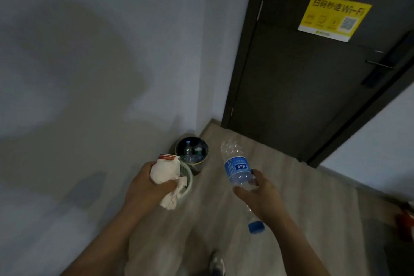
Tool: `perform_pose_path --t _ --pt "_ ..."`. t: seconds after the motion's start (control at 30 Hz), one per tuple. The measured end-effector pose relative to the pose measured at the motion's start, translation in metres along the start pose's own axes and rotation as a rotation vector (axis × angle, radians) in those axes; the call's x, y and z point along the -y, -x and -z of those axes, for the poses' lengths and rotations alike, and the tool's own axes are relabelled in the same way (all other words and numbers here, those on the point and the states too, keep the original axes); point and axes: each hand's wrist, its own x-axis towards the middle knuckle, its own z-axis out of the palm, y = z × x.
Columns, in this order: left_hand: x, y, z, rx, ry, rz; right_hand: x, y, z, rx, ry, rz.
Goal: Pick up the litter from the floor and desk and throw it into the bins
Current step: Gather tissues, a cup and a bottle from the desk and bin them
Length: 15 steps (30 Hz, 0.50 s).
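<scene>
The sorting looks straightforward: the round dark bin point(200, 167) in the corner already holds clear plastic bottles, so the bottle most likely belongs there, and the paper in the pale green-white bin point(189, 177) that stands touching or just beside the dark bin on the near side. To do it well, bring each hand squarely over its own opening before letting go, drop from low down so nothing bounces off a rim, and release one item at a time.

The left hand point(145, 184) reaches forward with its fingers curled round a crumpled wad of white paper with a red band point(165, 172). The wad hangs over the pale bin's rim, near-left of the dark bin, with a loose tail of paper trailing below the fist.

The right hand point(262, 195) is to the right of the dark bin and a little nearer the person, over the pale wood-look floor point(291, 186). It grips a crushed clear plastic water bottle with a blue label point(237, 169) just below the label. The bottle is tilted, base pointing up towards the dark bin and blue cap down towards the person. It needs to travel left before release.
</scene>
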Motion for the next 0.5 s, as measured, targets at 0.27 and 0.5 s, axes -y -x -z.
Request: perform_pose_path --t 0.27,0.5 --pt "-0.047 -0.066 -0.048 -0.11 0.017 0.055 0.019 -0.124 0.036 0.121 0.005 0.067" --pt "-0.04 -0.122 -0.067 -0.172 0.015 0.164 0.024 -0.2 0.025 0.233 0.073 0.033"
